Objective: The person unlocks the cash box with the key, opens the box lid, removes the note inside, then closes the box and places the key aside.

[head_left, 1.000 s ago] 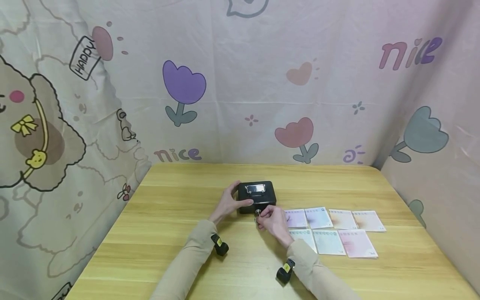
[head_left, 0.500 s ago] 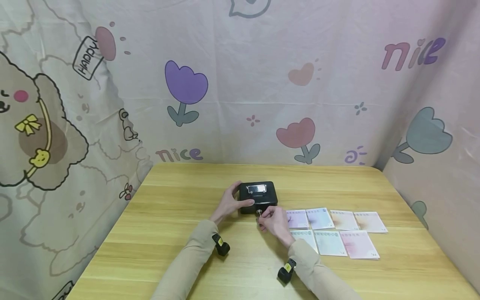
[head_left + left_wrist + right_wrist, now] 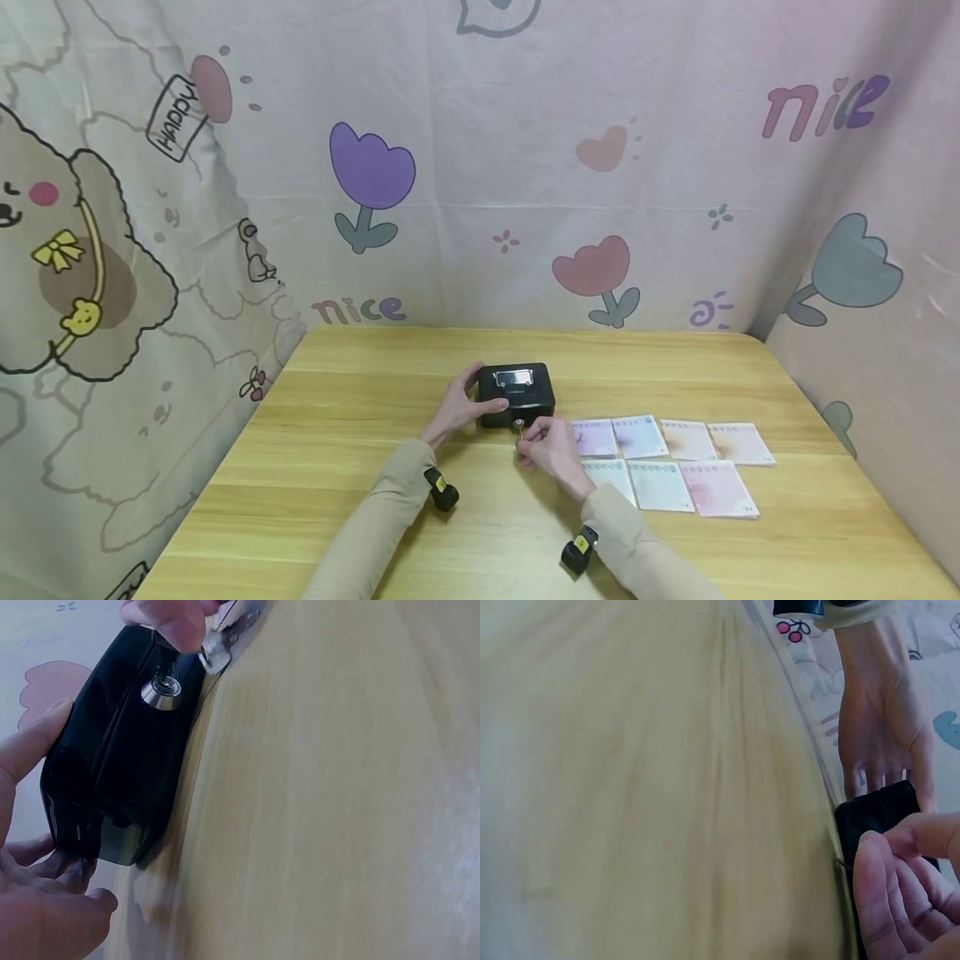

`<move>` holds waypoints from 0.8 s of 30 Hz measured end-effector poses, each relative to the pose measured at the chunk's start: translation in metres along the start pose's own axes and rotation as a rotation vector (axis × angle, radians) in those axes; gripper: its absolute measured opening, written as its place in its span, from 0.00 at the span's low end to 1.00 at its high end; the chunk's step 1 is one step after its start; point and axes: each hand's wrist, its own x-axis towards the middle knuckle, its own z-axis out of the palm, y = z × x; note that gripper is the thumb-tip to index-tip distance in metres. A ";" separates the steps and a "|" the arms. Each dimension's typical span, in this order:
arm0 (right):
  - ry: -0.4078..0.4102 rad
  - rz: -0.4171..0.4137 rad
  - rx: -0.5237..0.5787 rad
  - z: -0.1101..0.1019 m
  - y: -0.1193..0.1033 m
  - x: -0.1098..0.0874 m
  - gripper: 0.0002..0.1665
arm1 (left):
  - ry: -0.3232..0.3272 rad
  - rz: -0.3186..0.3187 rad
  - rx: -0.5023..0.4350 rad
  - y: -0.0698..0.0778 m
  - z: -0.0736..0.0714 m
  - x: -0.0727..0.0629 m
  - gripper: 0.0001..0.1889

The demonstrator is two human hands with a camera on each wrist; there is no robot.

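Note:
A small black metal cash box with a silver-framed handle on its lid stands closed on the table. My left hand grips its left end, thumb on the lid's front edge and fingers around the side. A round silver lock sits in the front face of the box. Just in front of that lock, my right hand pinches a key between thumb and forefinger. More shiny metal, looking like a second key, dangles beside the fingers in the left wrist view. In the right wrist view, my right fingers hide most of the key.
Two rows of paper notes lie right of my right hand, among them a pink note, a blue note and an orange note. The wooden table ends at a printed cloth backdrop.
My right hand has drawn slightly back and turned at the wrist, and more of the key shows at the lock. My left hand and the cash box stay in place.

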 end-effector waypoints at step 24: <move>-0.351 -0.134 -0.280 -0.049 -0.009 0.000 0.05 | -0.010 -0.022 0.008 -0.002 -0.004 0.002 0.53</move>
